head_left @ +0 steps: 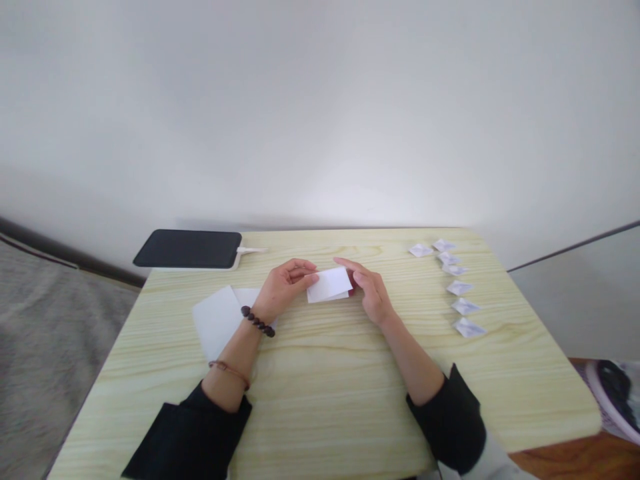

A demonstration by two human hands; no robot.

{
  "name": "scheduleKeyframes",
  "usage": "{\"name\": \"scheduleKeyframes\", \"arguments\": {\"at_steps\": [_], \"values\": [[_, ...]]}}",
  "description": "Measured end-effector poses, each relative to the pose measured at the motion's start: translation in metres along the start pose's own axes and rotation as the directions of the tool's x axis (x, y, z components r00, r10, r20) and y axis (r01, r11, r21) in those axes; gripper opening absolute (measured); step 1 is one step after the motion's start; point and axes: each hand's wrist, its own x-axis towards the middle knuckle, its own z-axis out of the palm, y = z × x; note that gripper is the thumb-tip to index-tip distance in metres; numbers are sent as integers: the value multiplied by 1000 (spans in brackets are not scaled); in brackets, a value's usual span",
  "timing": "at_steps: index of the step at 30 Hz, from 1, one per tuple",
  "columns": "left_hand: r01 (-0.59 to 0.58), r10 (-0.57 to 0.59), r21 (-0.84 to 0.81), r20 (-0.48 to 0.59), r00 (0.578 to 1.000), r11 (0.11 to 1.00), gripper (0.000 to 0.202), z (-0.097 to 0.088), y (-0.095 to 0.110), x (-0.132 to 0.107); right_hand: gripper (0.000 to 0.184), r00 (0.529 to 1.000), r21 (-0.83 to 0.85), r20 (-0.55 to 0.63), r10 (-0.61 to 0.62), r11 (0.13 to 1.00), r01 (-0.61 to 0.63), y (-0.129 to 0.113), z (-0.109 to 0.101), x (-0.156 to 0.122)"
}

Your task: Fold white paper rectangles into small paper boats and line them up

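Observation:
A small folded white paper point(330, 285) is pinched at its left end between the thumb and fingers of my left hand point(286, 287). Its layers part slightly along the lower right edge. At the paper's right end is my right hand point(369, 287), index finger reaching forward and the others curled in. A small dark red thing point(351, 283) shows between this hand and the paper; its kind is hidden. White paper sheets point(217, 322) lie under and beside my left wrist. Several little folded paper boats point(460, 287) stand on the right side of the table.
A black-screened tablet or phone point(190, 249) lies at the table's back left, with a white cable plug point(251, 251) at its right end. The light wooden table point(320, 400) meets a white wall point(320, 113). A pinkish-rimmed container point(607, 393) stands beyond the right edge.

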Motion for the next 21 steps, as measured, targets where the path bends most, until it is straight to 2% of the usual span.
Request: {"name": "scheduleKeyframes", "arguments": {"at_steps": [5,9,14,21], "values": [[-40,41,-18,16,999,999,36,2,1,-1,33,995,-80,-3,97,992,-97,2,4,0],[-21,21,-4,-9,1000,1000,36,4,2,-2,29,992,-42,-30,124,991,-125,6,7,0],[-1,2,46,-20,1000,999,41,4,0,-1,26,995,-34,-39,97,995,-98,5,7,1],[4,-3,34,-48,999,999,41,4,0,-2,26,996,-8,-21,85,996,-85,2,6,2]]}}
